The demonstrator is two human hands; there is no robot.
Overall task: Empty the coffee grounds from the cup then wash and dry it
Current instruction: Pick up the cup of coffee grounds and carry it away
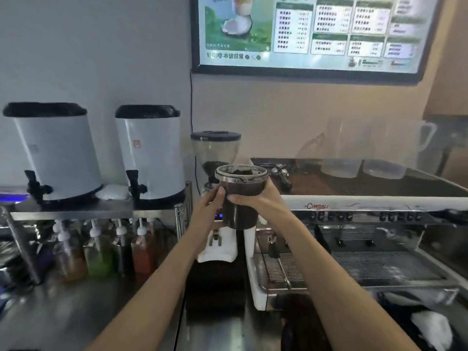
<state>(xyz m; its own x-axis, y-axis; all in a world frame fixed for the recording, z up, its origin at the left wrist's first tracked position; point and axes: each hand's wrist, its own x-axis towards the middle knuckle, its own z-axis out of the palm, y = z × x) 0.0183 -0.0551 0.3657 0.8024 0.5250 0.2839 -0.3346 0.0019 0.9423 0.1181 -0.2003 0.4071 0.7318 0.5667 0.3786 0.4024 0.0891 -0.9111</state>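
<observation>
A clear plastic cup (240, 193) filled with dark coffee grounds is held upright in the air in front of the coffee grinder (215, 158). My left hand (209, 211) grips its left side with the thumb on the cup wall. My right hand (260, 201) wraps round its right side, thumb across the front. Grounds reach close to the cup's rim.
An espresso machine (354, 206) fills the right, with clear jugs (367, 148) on top. Two white drink dispensers (58, 153) stand on a steel shelf at left, syrup pump bottles (101, 249) beneath. A steel counter (63, 312) lies below, a white cloth (433, 328) at lower right.
</observation>
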